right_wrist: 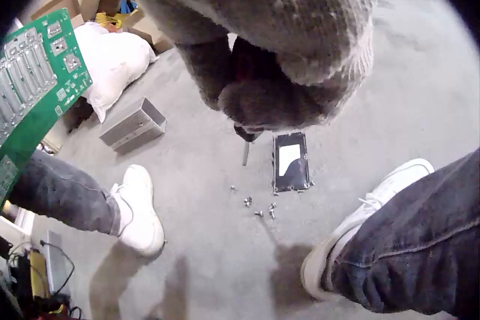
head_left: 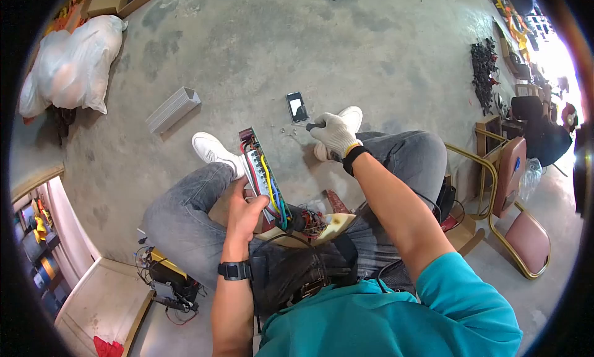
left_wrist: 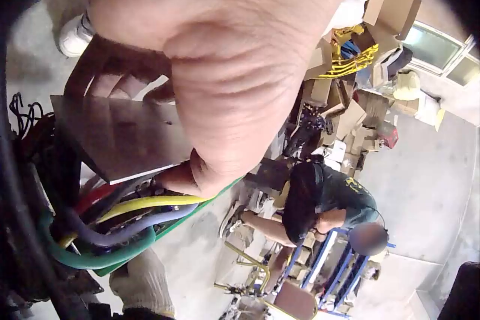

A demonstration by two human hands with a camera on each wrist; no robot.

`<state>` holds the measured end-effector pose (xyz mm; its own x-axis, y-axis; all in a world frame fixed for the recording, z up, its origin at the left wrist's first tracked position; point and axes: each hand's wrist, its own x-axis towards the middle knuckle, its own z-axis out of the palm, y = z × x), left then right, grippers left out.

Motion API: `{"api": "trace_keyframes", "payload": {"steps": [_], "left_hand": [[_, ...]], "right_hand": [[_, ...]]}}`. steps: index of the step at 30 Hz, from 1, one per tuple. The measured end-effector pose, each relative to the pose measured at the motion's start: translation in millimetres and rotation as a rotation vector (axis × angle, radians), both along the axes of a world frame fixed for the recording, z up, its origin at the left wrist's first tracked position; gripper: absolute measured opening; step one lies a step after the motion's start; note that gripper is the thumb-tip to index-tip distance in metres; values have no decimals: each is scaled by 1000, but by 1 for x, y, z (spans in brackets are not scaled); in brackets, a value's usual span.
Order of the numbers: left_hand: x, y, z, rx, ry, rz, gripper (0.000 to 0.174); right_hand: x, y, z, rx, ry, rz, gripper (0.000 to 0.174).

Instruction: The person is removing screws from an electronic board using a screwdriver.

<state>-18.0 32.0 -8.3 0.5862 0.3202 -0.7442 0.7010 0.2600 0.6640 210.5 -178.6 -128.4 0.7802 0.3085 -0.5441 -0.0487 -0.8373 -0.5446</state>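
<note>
My bare left hand (head_left: pixel 245 210) grips a long green circuit board (right_wrist: pixel 45 84) with a grey metal plate (left_wrist: pixel 124 136) along it. Red, yellow, blue and green wires (left_wrist: pixel 161 201) run off its near end, above my lap. My right hand (head_left: pixel 334 134), in a knit glove, holds a screwdriver (right_wrist: pixel 246 153); its handle is mostly hidden by the fingers, and the shaft points down. Beneath that hand, several loose screws (right_wrist: pixel 259 213) lie on the floor beside a black rectangular panel (head_left: pixel 297 107) with a white patch.
A hollow ribbed metal housing (head_left: pixel 174 111) lies on the concrete floor beyond my left shoe (head_left: pixel 213 150). White plastic bags (head_left: pixel 77 66) sit far left. To the right stand a folding chair (head_left: pixel 526 239) and a heap of black parts (head_left: pixel 484 75). Another person (left_wrist: pixel 330 204) is in the background.
</note>
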Motion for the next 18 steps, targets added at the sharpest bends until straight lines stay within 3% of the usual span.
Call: {"api": "trace_keyframes", "payload": {"steps": [9,18], "left_hand": [[8,-4,7,-95,-4,148,76],[18,-3,12,-199,11,119,73]], "right_hand": [[-17,-6,-23,-36,95,-60,46],[-22,-5,-43,-84,136,-55,48]]}}
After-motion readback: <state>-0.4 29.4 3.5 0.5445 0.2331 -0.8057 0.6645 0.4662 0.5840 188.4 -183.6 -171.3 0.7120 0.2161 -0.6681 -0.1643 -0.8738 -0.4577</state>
